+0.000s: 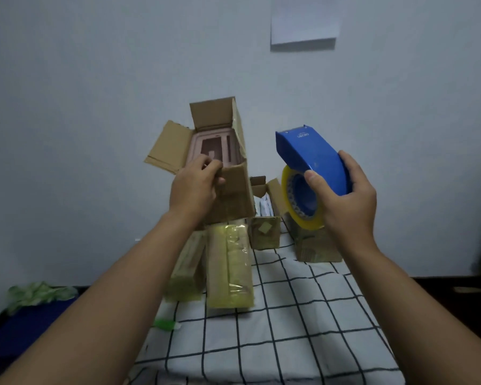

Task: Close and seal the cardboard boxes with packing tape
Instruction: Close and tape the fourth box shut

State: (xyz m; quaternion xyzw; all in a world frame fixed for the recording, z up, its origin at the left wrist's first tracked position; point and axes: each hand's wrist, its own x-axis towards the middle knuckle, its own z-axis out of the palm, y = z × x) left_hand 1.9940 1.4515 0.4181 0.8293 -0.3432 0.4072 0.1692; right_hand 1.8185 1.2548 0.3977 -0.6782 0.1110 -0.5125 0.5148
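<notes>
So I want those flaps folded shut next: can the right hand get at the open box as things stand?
Probably not yet. The right hand is wrapped round the blue tape dispenser, so its fingers are busy. The open box, gripped by the left hand, sits close beside it with nothing between them.

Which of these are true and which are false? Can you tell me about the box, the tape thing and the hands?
1. The left hand holds an open cardboard box. True.
2. The tape dispenser is red. False: it is blue, with a yellowish tape roll.
3. The right hand grips the tape dispenser. True.
4. The held box's flaps are taped shut. False: they stand open, showing a pink insert.
5. Some wrapped boxes lie on a checked cloth. True.
</notes>
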